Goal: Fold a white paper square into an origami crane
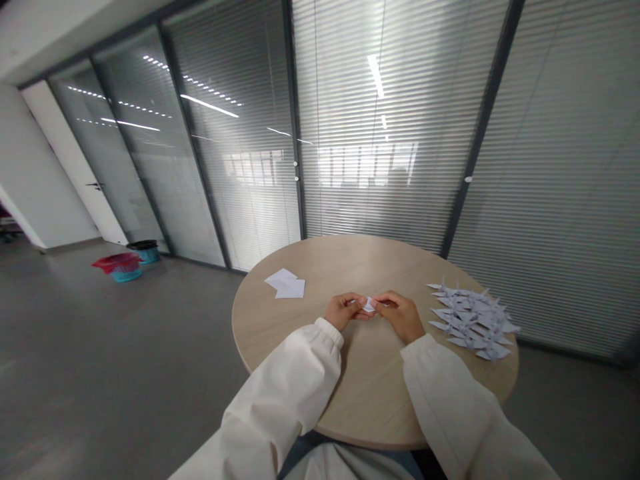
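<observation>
Both my hands rest near the middle of a round wooden table (310,267). Between them sits a small folded piece of white paper (369,305). My left hand (343,310) pinches its left side with curled fingers. My right hand (400,315) pinches its right side, fingers closed over it. White sleeves cover both arms down to the wrists.
A small stack of flat white paper squares (286,283) lies at the table's left. Several folded paper cranes (473,317) are heaped at its right edge. Glass walls with blinds stand behind. Two bins (131,261) sit on the grey floor at far left.
</observation>
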### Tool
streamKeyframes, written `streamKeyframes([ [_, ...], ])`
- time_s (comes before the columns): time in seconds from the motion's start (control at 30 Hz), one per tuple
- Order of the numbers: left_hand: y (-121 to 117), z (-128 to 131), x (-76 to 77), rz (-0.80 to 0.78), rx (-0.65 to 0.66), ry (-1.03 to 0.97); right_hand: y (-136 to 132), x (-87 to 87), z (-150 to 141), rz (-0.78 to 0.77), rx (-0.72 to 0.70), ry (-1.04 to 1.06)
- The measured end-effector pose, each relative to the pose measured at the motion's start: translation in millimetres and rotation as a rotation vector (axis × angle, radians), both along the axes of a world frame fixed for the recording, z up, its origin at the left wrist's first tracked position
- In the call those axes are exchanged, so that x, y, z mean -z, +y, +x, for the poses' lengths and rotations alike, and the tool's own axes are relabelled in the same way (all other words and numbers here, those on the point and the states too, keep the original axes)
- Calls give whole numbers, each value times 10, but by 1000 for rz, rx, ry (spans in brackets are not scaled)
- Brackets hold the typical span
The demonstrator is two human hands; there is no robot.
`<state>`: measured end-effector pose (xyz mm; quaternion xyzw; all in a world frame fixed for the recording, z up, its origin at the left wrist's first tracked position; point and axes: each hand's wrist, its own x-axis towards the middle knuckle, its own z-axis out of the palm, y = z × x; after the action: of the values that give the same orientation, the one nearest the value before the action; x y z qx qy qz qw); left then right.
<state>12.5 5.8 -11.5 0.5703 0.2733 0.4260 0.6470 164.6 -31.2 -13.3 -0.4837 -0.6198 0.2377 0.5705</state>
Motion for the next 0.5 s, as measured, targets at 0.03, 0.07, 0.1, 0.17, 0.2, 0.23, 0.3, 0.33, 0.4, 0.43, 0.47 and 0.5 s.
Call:
streamKeyframes([
  [0.03,-3,-1,-2,2,1,-2,6,10,3,7,9,-13],
  [0.07,-5,-2,-4,2,1,-4,12,19,5,12,15,-22],
  [0.1,-7,-2,-6,1,0,-5,15,25,5,15,19,-27],
  [0.17,-9,2,-9,-4,-2,-6,19,32,1,17,28,-28],
  [0.2,-8,4,-10,-8,-6,-7,19,34,-2,19,36,-26],
  [0.23,-7,7,-11,-13,-12,-6,19,35,-5,22,41,-23],
  [0.3,-6,11,-14,-20,-30,10,17,36,-13,27,40,-13],
  [0.33,-6,12,-17,-21,-42,25,16,37,-17,31,34,-6],
  [0.4,-10,12,-24,-10,-62,56,13,38,-24,33,18,9],
  [0.43,-12,11,-27,0,-71,64,11,38,-27,29,13,15],
  [0.47,-15,11,-31,10,-79,63,8,35,-30,23,7,20],
  [0.5,-17,10,-34,20,-86,57,4,30,-33,16,-2,24],
])
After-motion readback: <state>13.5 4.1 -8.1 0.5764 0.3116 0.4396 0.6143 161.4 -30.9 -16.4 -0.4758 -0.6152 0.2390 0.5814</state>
